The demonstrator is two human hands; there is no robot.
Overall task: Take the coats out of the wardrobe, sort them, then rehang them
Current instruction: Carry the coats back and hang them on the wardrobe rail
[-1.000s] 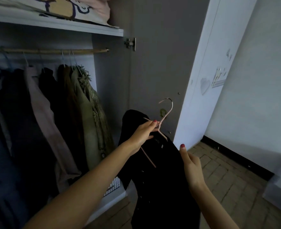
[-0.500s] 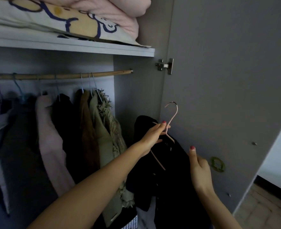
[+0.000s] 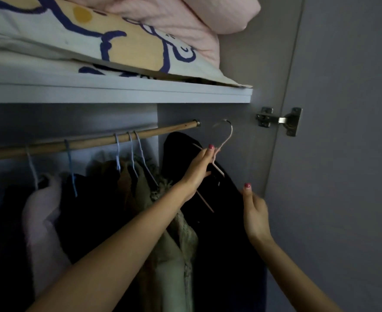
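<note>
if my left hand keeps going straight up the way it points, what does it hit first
Probably the right end of the wooden rail. The left hand holds the pink hanger just below it, hook not yet over; depth is unclear.

no readable text, labels, brands or numbers; only a cartoon print on the pillow [image 3: 118, 41]

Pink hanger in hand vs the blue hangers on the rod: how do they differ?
The pink hanger is off the rod, gripped at its neck by the left hand, tilted; the blue hangers are hooked over the rod, hanging. The pink one carries a black coat; the blue ones carry lighter and dark garments. All are thin wire.
</note>
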